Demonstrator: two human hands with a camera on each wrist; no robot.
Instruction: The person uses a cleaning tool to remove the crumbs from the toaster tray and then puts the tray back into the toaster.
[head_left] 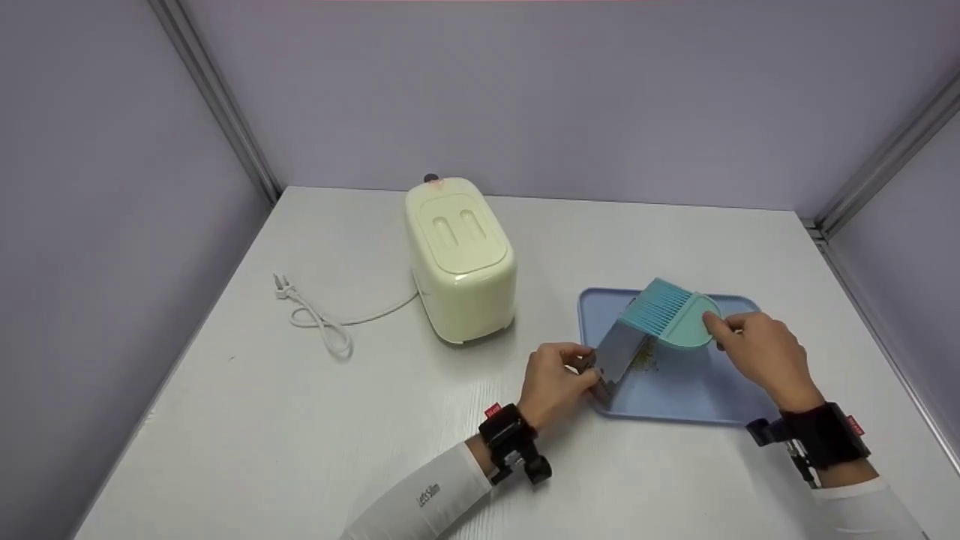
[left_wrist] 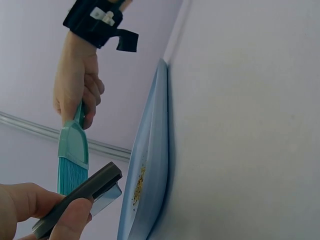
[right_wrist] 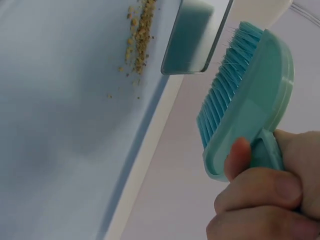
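White sleeves [head_left: 431,491] reached across the bench [head_left: 285,442]. Near the tray's front-left corner, the left hand [head_left: 551,381] pinched the dark handle of a scraper [head_left: 621,352], its metal blade tilted above the blue tray [head_left: 705,386]. Over the tray, the right hand [head_left: 766,354] gripped a teal brush [head_left: 667,313], bristles at the blade. Crumbs [right_wrist: 142,35] lay on the tray, toward its left edge. Toward the bench's back edge stood a cream toaster [head_left: 461,236], its white cord [head_left: 330,322] trailing toward the left edge.
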